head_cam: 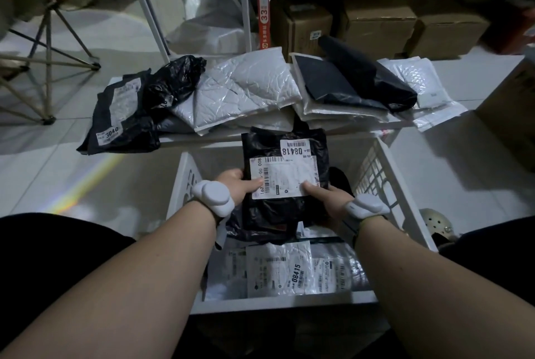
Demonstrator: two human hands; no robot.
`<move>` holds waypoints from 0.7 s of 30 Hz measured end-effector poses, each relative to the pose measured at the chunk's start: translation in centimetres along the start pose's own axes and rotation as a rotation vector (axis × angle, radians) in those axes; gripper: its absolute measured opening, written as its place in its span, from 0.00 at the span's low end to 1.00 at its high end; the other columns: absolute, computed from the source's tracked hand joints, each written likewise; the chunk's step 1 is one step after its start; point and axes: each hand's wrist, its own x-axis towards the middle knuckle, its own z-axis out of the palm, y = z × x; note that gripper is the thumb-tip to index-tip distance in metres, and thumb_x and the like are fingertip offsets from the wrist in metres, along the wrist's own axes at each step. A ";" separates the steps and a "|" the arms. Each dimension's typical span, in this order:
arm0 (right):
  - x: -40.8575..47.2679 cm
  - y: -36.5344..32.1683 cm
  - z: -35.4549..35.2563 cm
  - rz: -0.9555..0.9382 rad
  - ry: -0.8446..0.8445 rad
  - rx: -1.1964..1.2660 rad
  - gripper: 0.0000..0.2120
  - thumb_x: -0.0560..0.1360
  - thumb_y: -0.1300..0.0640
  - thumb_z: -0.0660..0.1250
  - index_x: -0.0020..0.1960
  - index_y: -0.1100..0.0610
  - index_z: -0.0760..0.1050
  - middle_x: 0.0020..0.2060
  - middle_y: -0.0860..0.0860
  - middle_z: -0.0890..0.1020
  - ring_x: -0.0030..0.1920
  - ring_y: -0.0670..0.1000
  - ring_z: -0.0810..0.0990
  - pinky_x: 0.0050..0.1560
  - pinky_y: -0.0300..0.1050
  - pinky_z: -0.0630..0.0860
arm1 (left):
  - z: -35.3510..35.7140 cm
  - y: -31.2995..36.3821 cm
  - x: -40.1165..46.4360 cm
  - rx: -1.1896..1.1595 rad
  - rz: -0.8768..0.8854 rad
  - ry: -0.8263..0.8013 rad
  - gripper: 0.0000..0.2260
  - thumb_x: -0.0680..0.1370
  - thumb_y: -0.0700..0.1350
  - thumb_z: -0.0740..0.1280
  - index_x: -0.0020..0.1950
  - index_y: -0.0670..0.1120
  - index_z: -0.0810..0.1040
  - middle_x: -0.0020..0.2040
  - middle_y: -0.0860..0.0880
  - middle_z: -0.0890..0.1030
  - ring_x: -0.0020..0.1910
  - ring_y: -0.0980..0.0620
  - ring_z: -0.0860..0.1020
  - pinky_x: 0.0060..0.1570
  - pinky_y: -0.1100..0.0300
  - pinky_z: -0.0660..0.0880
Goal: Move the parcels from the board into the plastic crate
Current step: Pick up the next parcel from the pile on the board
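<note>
Over the white plastic crate (385,185), between both hands: one black parcel (285,185) in soft film, label side up, number 08418 readable on the small sticker. Left hand (236,185) grasping the left edge, thumb on the big white label, other fingers hidden under the bag. Right hand (327,198) grasping the lower right part in the same way, thumb (311,188) pressed on the label corner. White bands on both wrists.

Probably light and soft: wrinkled film, lower part hanging and folding down toward the crate. No stiff shape visible, so likely clothing or similar inside, though not possible to confirm. Film glossy, perhaps slippery; paper label gives better friction for the thumbs. Best hold: two opposite edges, as now, or a pinch through the film into the contents, not on the loose flap only. Not fragile by the look, so a short drop seems acceptable.

Already in the crate: white bubble mailers (279,269), one marked 08415, lying flat at the near end. Behind the crate, on the board (185,138): more parcels waiting, namely a black bag marked 3040 (121,118), silver padded envelopes (246,92), a dark flat bag (347,80).
</note>
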 end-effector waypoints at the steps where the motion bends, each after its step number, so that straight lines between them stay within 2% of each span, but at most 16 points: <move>1: -0.2 0.0 0.1 0.002 -0.012 0.028 0.48 0.55 0.45 0.82 0.69 0.61 0.68 0.54 0.58 0.82 0.49 0.59 0.84 0.55 0.62 0.78 | 0.0 -0.2 0.3 0.011 -0.002 0.005 0.13 0.76 0.41 0.69 0.59 0.37 0.78 0.53 0.46 0.81 0.47 0.48 0.80 0.47 0.61 0.79; 3: 0.4 0.1 0.1 0.015 0.017 -0.012 0.43 0.64 0.53 0.79 0.73 0.61 0.63 0.56 0.62 0.80 0.48 0.62 0.83 0.51 0.66 0.78 | 0.0 -0.5 0.6 0.040 -0.009 0.025 0.15 0.75 0.46 0.70 0.58 0.38 0.79 0.54 0.43 0.82 0.51 0.44 0.81 0.57 0.51 0.77; 5: 0.7 0.0 0.1 0.027 0.056 -0.030 0.30 0.70 0.60 0.74 0.70 0.62 0.67 0.54 0.64 0.80 0.47 0.63 0.83 0.52 0.68 0.77 | -0.1 -0.7 0.6 0.098 -0.028 0.038 0.20 0.76 0.50 0.69 0.60 0.38 0.78 0.55 0.44 0.81 0.54 0.43 0.80 0.59 0.54 0.75; 7: 1.0 0.0 0.1 0.012 0.077 -0.075 0.18 0.74 0.64 0.70 0.62 0.65 0.73 0.49 0.64 0.80 0.47 0.63 0.81 0.54 0.67 0.76 | 0.0 -0.8 0.7 0.158 -0.042 0.035 0.24 0.76 0.54 0.67 0.64 0.37 0.75 0.59 0.43 0.80 0.57 0.43 0.79 0.58 0.56 0.74; 10: 1.2 0.1 0.2 -0.001 0.085 -0.094 0.09 0.76 0.65 0.67 0.56 0.63 0.76 0.42 0.62 0.80 0.44 0.62 0.80 0.54 0.65 0.77 | 0.1 -0.9 0.8 0.172 -0.038 0.026 0.24 0.77 0.55 0.65 0.64 0.37 0.75 0.60 0.42 0.80 0.58 0.43 0.78 0.55 0.60 0.72; 13: 1.4 -0.1 0.1 -0.034 0.082 -0.077 0.05 0.76 0.64 0.66 0.52 0.60 0.74 0.41 0.60 0.79 0.43 0.61 0.80 0.48 0.60 0.79 | 0.1 -0.5 1.1 0.148 -0.020 0.027 0.22 0.77 0.54 0.65 0.61 0.37 0.76 0.56 0.44 0.80 0.54 0.44 0.79 0.55 0.58 0.73; 17: 1.6 -0.8 0.1 -0.088 0.051 -0.011 0.02 0.76 0.63 0.66 0.48 0.57 0.75 0.40 0.57 0.80 0.40 0.57 0.80 0.38 0.48 0.78 | -0.1 0.5 1.4 0.139 0.008 0.078 0.16 0.78 0.50 0.65 0.55 0.38 0.77 0.49 0.45 0.79 0.48 0.45 0.77 0.48 0.58 0.71; 21: 1.4 -1.0 0.3 -0.099 0.002 0.057 0.06 0.75 0.61 0.68 0.52 0.58 0.75 0.40 0.55 0.82 0.39 0.54 0.81 0.37 0.46 0.76 | -0.5 0.0 1.9 -0.022 0.006 0.105 0.08 0.77 0.46 0.68 0.41 0.44 0.76 0.51 0.40 0.81 0.54 0.38 0.79 0.59 0.43 0.74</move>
